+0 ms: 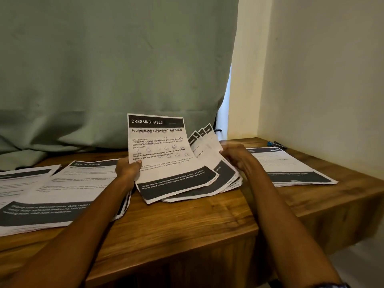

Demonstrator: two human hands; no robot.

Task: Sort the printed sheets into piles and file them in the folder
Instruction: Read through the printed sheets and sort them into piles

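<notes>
Head view: sorting underway; left hand (127, 169) pinches the "DRESSING TABLE" sheet (160, 150), right hand (236, 156) grips the fanned stack (216, 163); next, choose its pile.

Matt printed paper sheets (166, 154) with dark toner bands; table (197, 223) of brown wood, visible grain, faint sheen; curtain (108, 65) of soft matt green cloth.

"DRESSING TABLE" is printed in white on the black header band of the raised white printed sheet (160, 142) at the centre; beneath it, "Pouring Skincare Lotion into Travel Bottles" is set in bold black. At nine o'clock, "MULTI-ROOM" is read on the dark header of the flat white sheet (83, 179). Smaller print is blurred.
</notes>
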